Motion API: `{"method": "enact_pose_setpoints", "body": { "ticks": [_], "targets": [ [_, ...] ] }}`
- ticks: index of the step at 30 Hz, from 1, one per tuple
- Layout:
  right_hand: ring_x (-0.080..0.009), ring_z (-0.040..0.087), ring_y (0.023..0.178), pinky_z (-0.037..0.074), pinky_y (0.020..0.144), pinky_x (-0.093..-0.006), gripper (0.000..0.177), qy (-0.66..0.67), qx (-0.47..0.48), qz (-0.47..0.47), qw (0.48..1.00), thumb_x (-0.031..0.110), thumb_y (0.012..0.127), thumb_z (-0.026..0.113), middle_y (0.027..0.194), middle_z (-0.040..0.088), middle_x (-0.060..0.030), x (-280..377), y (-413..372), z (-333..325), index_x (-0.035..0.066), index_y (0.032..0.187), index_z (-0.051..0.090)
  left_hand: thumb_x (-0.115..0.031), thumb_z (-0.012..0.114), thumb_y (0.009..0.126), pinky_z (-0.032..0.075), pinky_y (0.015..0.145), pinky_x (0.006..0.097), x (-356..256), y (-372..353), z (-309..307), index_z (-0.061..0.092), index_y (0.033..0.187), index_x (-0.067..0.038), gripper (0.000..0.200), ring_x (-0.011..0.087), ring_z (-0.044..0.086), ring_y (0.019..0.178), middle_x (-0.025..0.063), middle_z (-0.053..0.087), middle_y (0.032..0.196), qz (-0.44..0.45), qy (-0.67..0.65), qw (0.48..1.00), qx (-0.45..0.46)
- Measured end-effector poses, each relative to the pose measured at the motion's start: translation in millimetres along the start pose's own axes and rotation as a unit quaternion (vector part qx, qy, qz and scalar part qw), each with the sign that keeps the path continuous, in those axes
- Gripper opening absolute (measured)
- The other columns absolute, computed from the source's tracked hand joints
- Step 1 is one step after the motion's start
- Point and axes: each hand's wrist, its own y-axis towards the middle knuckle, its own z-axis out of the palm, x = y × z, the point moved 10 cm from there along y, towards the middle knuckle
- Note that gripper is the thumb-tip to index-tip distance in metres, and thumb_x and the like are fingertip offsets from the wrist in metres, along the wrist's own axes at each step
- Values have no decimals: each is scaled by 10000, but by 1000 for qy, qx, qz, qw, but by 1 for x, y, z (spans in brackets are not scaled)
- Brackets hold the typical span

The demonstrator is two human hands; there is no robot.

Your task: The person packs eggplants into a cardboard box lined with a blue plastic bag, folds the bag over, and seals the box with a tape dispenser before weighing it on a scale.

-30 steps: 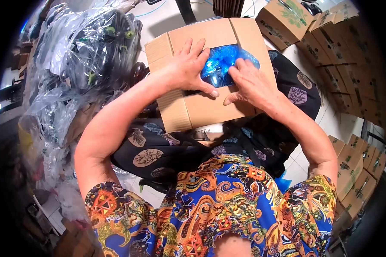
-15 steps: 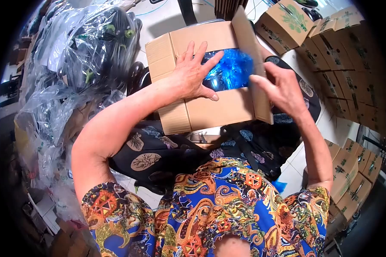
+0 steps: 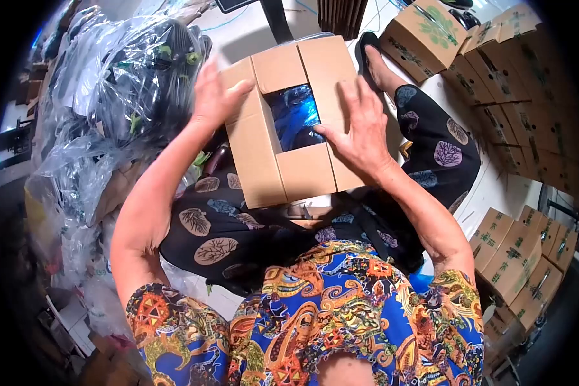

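Note:
In front of me sits a cardboard box [image 3: 307, 172] with its flaps folded inward. Through the gap in the middle shows shiny blue plastic film [image 3: 296, 114] with something dark under it. My right hand [image 3: 361, 127] lies on the right flap, fingers spread, its thumb at the edge of the gap. My left hand [image 3: 215, 95] is at the upper left edge of the box, its thumb apart and over the cardboard; its fingers are smeared by motion. Neither hand holds anything.
Clear plastic bags [image 3: 119, 71] with dark eggplants lie at the left. Closed printed cartons [image 3: 495, 77] are stacked on the right, with more cartons [image 3: 508, 257] lower down. A dark stand [image 3: 275, 19] rises behind the box. My legs lie on both sides of the box.
The right flap has folded down over the blue film, narrowing the gap. My right hand has moved onto that flap. My left hand has shifted left, off the middle of the box.

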Motion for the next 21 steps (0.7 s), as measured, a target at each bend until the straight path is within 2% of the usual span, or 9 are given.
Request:
{"method": "enact_pose_setpoints", "body": {
  "ticks": [1, 2, 4, 6, 8, 11, 16, 19, 21],
  "targets": [
    [-426, 330, 1338, 325, 1031, -592, 989, 14, 16, 57, 998, 496, 681, 801, 1453, 334, -268, -13, 4, 6, 102, 1463, 342, -287, 774, 801, 493, 947, 382, 44, -17, 36, 506, 1290, 19, 636, 276, 611, 1091, 162, 616, 1208, -229, -245, 922, 191],
    [-424, 316, 1366, 309, 1086, -551, 1170, 41, 66, 109, 991, 550, 609, 826, 1463, 307, -303, -25, 6, 13, 95, 1509, 233, -273, 765, 825, 506, 937, 365, 43, -63, 67, 500, 1308, 0, 615, 235, 625, 1073, 133, 630, 1198, -424, -452, 701, 353],
    [-406, 383, 1339, 343, 1089, -484, 1175, 197, 103, 140, 965, 510, 625, 821, 1442, 348, -307, -33, 8, 16, 56, 1514, 203, -260, 721, 868, 548, 874, 384, 17, -70, 66, 524, 1290, 9, 537, 218, 647, 1029, 126, 649, 1136, -401, -589, 644, 278],
    [-382, 460, 1293, 369, 1088, -412, 1188, 234, 97, 201, 946, 473, 623, 825, 1404, 415, -301, -44, 11, 7, 19, 1511, 180, -169, 651, 875, 552, 834, 386, -14, -38, 36, 585, 1189, 2, 363, 203, 660, 970, 88, 668, 1067, -333, -587, 690, 262],
    [-371, 492, 1268, 377, 1085, -408, 1201, 222, 86, 189, 953, 442, 615, 833, 1374, 461, -288, -54, 16, 10, 4, 1509, 162, -192, 616, 841, 542, 756, 391, -39, 3, 15, 621, 1096, 7, 323, 186, 666, 877, 84, 684, 925, -175, -397, 856, 280],
    [-376, 472, 1285, 368, 1088, -416, 1166, 232, 65, 185, 953, 425, 618, 823, 1381, 449, -290, -55, 25, 9, -2, 1491, 178, -245, 571, 791, 511, 751, 483, -69, 43, 0, 630, 930, 23, 308, 369, 668, 823, 240, 669, 833, -65, -183, 964, 182],
    [-391, 456, 1278, 374, 1076, -444, 1180, 203, 40, 180, 962, 410, 616, 825, 1395, 409, -260, -51, 65, 31, 46, 1502, 135, -341, 516, 880, 493, 791, 483, -79, 72, 14, 624, 1010, 27, 405, 458, 621, 851, 295, 638, 882, 42, -68, 981, 175],
    [-407, 374, 1334, 328, 1107, -467, 1196, 186, 41, 153, 970, 435, 650, 804, 1451, 317, -256, -43, 65, 26, 61, 1520, 73, -491, 522, 928, 469, 827, 463, -70, 58, 5, 582, 1023, 47, 549, 428, 619, 917, 277, 642, 901, 5, -214, 961, 173],
    [-410, 353, 1351, 316, 1119, -462, 1185, 189, 48, 141, 971, 445, 679, 787, 1464, 297, -260, -46, 64, 29, 50, 1524, 55, -425, 519, 944, 445, 885, 436, -76, 56, -3, 570, 1124, 53, 513, 396, 580, 1026, 276, 610, 1051, 57, -267, 961, 37]
  ]
}}
